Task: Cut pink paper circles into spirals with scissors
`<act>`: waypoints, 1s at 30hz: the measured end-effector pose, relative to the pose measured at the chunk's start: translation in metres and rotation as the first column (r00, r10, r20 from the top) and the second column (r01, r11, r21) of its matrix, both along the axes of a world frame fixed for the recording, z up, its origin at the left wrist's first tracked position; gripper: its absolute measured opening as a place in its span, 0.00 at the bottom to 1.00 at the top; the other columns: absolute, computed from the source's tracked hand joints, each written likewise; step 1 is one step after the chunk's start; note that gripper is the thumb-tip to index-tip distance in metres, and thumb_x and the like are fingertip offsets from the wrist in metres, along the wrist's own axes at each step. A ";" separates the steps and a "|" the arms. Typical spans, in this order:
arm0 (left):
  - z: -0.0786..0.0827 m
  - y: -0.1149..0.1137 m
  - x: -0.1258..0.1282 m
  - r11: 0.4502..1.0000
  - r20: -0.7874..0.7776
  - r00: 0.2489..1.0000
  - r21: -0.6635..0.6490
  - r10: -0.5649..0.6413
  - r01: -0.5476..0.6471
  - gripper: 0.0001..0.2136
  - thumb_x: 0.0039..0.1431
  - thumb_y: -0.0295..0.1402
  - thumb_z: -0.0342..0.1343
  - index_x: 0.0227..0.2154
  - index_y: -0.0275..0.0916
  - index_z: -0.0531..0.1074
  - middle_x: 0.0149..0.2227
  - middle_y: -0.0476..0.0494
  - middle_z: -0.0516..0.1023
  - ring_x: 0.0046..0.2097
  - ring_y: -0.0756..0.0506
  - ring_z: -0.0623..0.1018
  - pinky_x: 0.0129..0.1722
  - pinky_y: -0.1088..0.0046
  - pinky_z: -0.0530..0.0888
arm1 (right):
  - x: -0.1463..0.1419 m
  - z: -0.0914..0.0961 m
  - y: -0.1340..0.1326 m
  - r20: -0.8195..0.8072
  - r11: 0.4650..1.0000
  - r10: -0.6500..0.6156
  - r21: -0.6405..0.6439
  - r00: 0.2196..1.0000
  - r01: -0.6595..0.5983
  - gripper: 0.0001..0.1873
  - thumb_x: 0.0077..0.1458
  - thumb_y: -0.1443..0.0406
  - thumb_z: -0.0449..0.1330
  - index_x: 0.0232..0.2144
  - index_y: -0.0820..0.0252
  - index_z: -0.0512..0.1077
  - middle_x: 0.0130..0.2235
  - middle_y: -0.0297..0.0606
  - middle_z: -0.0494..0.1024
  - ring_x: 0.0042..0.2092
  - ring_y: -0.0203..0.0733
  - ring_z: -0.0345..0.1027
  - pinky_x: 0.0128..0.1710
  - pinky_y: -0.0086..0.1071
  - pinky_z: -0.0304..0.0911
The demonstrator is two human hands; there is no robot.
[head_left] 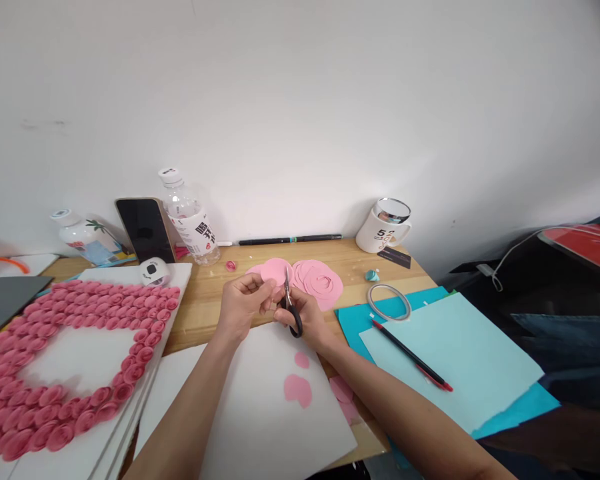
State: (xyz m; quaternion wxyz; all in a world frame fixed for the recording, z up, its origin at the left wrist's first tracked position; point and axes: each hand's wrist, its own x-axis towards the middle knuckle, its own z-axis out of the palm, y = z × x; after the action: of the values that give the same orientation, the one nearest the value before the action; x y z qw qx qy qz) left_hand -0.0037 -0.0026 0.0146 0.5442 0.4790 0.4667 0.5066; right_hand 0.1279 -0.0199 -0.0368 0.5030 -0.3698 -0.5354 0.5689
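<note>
Between its fingertips my left hand (244, 301) pinches a round pink paper disc (275, 270). Closed around the black handles of a pair of scissors (293, 313) is my right hand (307, 319); the blades point away from me and meet the disc's right side. Just beyond the hands lie several pink paper spirals (325, 283) in an overlapping pile. Below the hands, a white sheet (260, 413) carries two small pink paper scraps (299, 391). More pink paper shows partly under my right forearm.
On the left, rolled pink paper roses (145, 370) border a white board (93, 357). A phone (146, 230), a plastic bottle (190, 223) and a mug (383, 227) stand by the wall. Right: a tape roll (405, 313), pale blue paper (460, 360) and a pen (410, 353).
</note>
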 end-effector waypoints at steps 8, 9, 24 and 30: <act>-0.003 0.001 0.000 1.000 0.049 0.999 -0.009 0.010 -0.009 0.13 0.46 0.33 0.61 0.15 0.36 0.63 0.12 0.54 0.65 0.16 0.57 0.62 0.18 0.80 0.60 | 0.000 0.003 -0.001 0.029 1.000 0.001 -0.016 1.000 -0.001 0.16 0.44 0.56 0.64 0.29 0.59 0.65 0.19 0.25 0.63 0.20 0.30 0.54 0.20 0.25 0.51; -0.003 0.001 0.001 1.000 0.056 0.998 -0.013 0.005 -0.005 0.13 0.46 0.33 0.61 0.15 0.36 0.63 0.12 0.54 0.65 0.16 0.56 0.62 0.18 0.79 0.60 | 0.000 0.004 -0.001 0.035 1.000 -0.001 -0.010 0.999 0.001 0.16 0.44 0.56 0.64 0.28 0.60 0.65 0.19 0.26 0.63 0.20 0.30 0.54 0.21 0.26 0.51; -0.006 0.000 0.001 0.997 -0.094 0.993 -0.032 -0.073 0.070 0.12 0.44 0.36 0.62 0.16 0.36 0.65 0.14 0.54 0.64 0.18 0.56 0.63 0.17 0.79 0.58 | -0.002 0.004 0.001 -0.042 0.997 0.036 0.074 0.998 -0.033 0.22 0.38 0.52 0.68 0.26 0.60 0.64 0.24 0.31 0.67 0.26 0.33 0.59 0.27 0.28 0.57; -0.005 0.001 -0.001 0.996 -0.106 0.991 -0.030 -0.082 0.079 0.13 0.43 0.37 0.62 0.16 0.36 0.65 0.15 0.54 0.65 0.18 0.56 0.63 0.17 0.79 0.58 | -0.002 0.005 0.002 -0.042 0.998 -0.009 0.060 0.999 0.012 0.25 0.34 0.51 0.70 0.25 0.59 0.62 0.26 0.32 0.66 0.28 0.34 0.58 0.29 0.28 0.59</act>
State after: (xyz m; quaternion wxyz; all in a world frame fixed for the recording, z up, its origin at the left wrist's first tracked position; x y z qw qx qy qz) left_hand -0.0042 -0.0014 0.0100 0.5446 0.5169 0.4819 0.4517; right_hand 0.1263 -0.0182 -0.0321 0.5280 -0.3453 -0.5398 0.5573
